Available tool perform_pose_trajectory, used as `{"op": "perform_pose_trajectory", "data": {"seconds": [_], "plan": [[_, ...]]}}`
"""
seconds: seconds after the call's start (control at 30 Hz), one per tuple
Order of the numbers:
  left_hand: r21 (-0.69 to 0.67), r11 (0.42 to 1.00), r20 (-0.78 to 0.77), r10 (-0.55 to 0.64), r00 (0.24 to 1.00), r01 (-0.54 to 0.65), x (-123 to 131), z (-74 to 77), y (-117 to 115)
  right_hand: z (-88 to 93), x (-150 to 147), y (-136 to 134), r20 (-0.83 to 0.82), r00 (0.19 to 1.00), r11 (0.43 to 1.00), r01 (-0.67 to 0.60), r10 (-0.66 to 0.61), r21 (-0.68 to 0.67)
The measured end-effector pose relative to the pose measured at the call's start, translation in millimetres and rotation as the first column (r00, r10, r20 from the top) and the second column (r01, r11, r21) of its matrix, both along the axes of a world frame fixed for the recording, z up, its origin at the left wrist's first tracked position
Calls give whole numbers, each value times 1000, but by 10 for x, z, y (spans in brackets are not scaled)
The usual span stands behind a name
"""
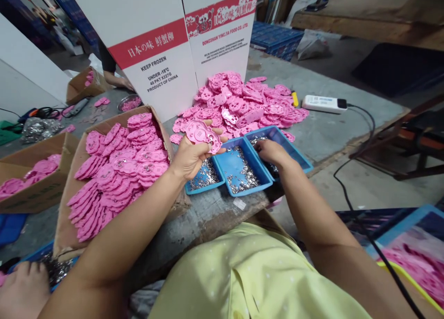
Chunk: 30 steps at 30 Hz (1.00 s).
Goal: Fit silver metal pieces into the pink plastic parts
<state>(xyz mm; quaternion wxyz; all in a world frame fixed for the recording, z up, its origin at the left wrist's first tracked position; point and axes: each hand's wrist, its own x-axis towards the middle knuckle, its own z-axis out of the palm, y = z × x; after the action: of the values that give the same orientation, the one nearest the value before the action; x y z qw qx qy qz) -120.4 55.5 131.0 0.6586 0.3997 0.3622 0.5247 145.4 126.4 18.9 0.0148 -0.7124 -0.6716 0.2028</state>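
My left hand (pixel 190 159) holds a pink plastic part (pixel 203 136) with round openings, thumb on top and fingers spread beneath it. It is above the left blue tray (pixel 204 187), which contains small shiny metal pieces. My right hand (pixel 271 151) reaches into the right blue tray (pixel 301 160), its fingers curled down among metal pieces; whatever its fingertips grip is hidden. Between these stands the middle blue tray (pixel 233 164), with metal pieces (pixel 247 171) scattered along its sides. Behind the trays lies a loose heap of pink parts (pixel 243 101).
An open cardboard box (pixel 62 208) of stacked pink parts stands at my left. White printed cartons (pixel 156 41) rise behind it. A white power strip (pixel 324 104) trails a black cable on the right. Another person's hand (pixel 27 289) is at lower left.
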Motion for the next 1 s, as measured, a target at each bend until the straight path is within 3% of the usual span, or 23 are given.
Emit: {"op": "perform_pose_trajectory", "data": {"seconds": [0.17,0.6,0.73,0.87,0.93,1.0], "plan": [[-27,1000,-14,3,1000,-4,-19,-8,13,-25,-48,-33,88,996,1000,-4,4,-3],[-78,996,-79,41,996,-47,-59,-40,63,-75,64,16,-47,993,984,114,-109,138],[-95,994,-89,41,995,-50,-61,-44,66,-29,84,13,-182,965,955,221,-186,196],[-119,992,-128,16,992,-31,-55,-48,64,35,91,-27,-414,892,902,320,-185,288],[-141,990,-159,-8,987,-14,-52,-59,62,85,43,-82,-542,831,872,353,-126,339],[-176,984,-182,-42,982,10,-50,-72,62,165,-65,-167,-667,744,852,338,18,400]]}}
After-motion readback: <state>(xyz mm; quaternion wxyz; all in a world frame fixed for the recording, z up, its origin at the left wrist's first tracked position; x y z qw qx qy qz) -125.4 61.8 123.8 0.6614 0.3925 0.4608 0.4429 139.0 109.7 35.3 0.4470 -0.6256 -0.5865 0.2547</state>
